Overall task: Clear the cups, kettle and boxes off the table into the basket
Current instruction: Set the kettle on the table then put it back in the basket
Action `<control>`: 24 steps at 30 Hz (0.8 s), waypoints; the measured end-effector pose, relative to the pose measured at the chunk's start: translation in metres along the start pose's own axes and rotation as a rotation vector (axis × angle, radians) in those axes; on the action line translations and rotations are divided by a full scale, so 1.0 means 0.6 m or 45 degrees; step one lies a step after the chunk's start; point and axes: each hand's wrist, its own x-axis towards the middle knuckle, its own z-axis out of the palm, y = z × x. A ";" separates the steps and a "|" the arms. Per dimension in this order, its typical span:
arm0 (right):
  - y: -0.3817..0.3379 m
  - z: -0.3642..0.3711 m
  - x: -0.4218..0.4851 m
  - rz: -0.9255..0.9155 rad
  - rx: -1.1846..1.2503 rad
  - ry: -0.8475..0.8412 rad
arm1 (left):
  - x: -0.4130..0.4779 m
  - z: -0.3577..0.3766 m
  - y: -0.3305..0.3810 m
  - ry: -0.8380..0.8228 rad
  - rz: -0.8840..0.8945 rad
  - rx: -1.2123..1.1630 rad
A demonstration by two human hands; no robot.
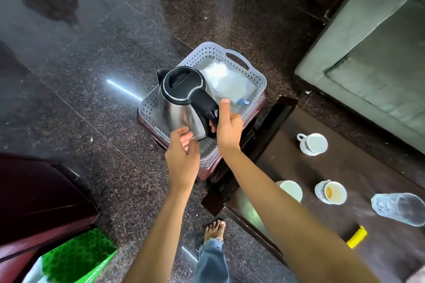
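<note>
At the centre of the frame the right hand [227, 126] is closed around the black handle of the steel kettle [181, 101], thumb pointing up along it, holding the kettle tilted over the near-left part of the basket [232, 57]. The left hand [182, 156] is open, fingers loosely curled, its fingertips at the lower edge of the kettle's body; whether they touch the metal is hard to tell. The pale perforated basket sits on a dark red stool [207, 167], and a clear plastic bag [226, 82] fills its far-right half, leaving the near-left half free beneath the kettle. At lower right the dark wooden table [345, 167] stands just beside the stool, its corner close to the basket's right edge. On it are three cups [314, 144], a drinking glass [399, 208] lying on its side near the right frame edge, and a yellow box [356, 239]. Open polished floor [92, 64] spreads across the left and top.
</note>
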 end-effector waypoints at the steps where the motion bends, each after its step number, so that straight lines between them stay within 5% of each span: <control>1: -0.005 -0.001 0.001 -0.009 0.009 0.034 | 0.000 -0.001 0.003 -0.003 0.005 -0.005; 11: -0.079 -0.074 0.032 -0.126 0.229 0.273 | 0.013 0.005 0.039 -0.011 0.075 0.004; 24: -0.117 -0.391 -0.021 -0.159 0.046 0.742 | -0.054 0.193 0.115 -0.312 0.215 0.040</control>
